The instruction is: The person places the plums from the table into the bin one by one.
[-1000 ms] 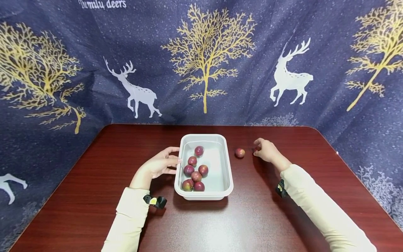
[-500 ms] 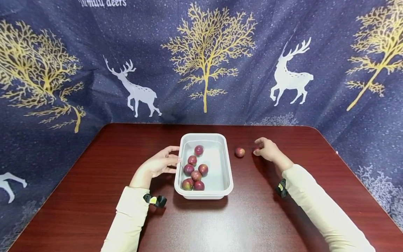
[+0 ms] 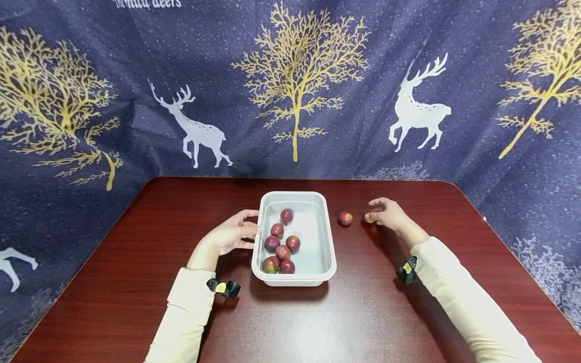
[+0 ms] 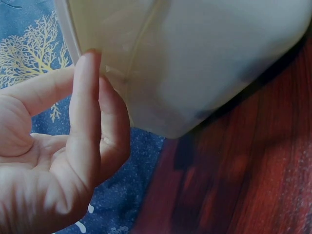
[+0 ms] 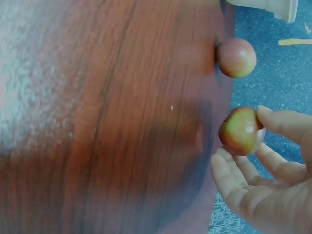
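A white plastic tub (image 3: 313, 237) stands mid-table in the head view, with several dark red plums (image 3: 292, 244) inside, mostly along its left side. My left hand (image 3: 232, 234) grips the tub's left rim. In the left wrist view, the fingertips are right at the rim, against the pale wall (image 4: 195, 63). Right of the tub, my right hand (image 3: 389, 216) pinches a red and yellow-green plum (image 5: 241, 130) between thumb and fingers. A second loose plum (image 3: 345, 218) rests on the table between that hand and the tub.
The glossy red-brown wooden table (image 3: 290, 322) extends to a dark blue cloth (image 3: 336, 146) printed with trees and deer, hanging behind it. Black bands with small devices (image 3: 223, 288) are worn on both wrists.
My right hand has shifted slightly right, and more of the plum at its fingertips shows now. The left hand and the tub stay in place.
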A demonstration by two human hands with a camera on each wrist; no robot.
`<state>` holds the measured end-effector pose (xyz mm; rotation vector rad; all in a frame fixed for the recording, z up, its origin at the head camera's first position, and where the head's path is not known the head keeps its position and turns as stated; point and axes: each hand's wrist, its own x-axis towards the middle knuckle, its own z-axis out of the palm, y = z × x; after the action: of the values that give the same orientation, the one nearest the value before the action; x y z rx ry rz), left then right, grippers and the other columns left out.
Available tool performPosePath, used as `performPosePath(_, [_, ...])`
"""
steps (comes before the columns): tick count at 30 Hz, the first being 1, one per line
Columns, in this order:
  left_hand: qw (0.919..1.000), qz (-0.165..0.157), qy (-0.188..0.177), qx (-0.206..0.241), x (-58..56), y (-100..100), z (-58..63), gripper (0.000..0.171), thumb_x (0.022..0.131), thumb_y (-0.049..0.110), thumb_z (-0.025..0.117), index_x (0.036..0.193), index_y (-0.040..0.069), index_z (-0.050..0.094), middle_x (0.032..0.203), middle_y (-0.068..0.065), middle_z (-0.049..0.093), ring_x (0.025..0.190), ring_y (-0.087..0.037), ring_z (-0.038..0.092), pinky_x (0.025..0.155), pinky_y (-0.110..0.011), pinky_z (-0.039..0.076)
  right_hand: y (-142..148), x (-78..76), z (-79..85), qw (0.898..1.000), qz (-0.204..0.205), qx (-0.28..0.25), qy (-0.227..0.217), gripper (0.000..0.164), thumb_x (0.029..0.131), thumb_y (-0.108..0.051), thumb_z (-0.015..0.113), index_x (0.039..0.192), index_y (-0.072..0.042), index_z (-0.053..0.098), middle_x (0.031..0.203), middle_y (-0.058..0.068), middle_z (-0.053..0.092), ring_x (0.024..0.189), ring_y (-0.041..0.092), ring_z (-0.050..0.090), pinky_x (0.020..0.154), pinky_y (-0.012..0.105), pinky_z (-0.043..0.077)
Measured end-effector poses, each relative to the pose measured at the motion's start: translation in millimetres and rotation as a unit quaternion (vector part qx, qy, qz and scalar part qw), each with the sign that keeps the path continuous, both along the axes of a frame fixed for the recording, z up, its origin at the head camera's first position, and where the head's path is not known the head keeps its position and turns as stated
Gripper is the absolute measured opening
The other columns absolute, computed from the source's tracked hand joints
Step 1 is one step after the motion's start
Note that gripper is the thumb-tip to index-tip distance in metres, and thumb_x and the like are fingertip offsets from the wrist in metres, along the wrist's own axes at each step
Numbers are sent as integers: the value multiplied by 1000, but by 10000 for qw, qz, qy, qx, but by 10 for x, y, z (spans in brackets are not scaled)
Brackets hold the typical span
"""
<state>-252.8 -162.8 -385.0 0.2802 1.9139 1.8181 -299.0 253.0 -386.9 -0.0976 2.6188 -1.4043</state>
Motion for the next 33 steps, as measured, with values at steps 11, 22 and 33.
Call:
performPosePath(11, [10000, 6, -63, 51, 15, 18, 23, 61, 93, 6, 53, 145, 2, 21, 119, -26, 55, 86, -16, 64, 77, -32, 57, 57, 55, 31, 9940, -149, -1032, -339, 57, 93, -6, 56, 139, 12, 29, 100, 2, 66, 80, -2, 58, 78, 26, 54])
performPosePath(22, [10000, 24, -38, 34, 23, 8, 19, 60, 93, 6, 53, 144, 1, 21, 120, -28, 53, 86, -16, 64, 77, -33, 57, 25, 95, 110, 9812, -279, -1784, -679, 64, 92, -6, 54, 143, 12, 20, 80, -16, 64, 76, 4, 62, 82, 26, 54])
performPosePath(33, [9999, 34, -78, 63, 20, 13, 18, 61, 93, 5, 53, 145, 0, 21, 122, -30, 52, 85, -16, 64, 77, -32, 57, -105, 179, 248, 9745, -55, -2145, -665, 63, 92, -7, 56, 142, 12, 22, 80, -13, 66, 77, 6, 65, 80, 26, 55])
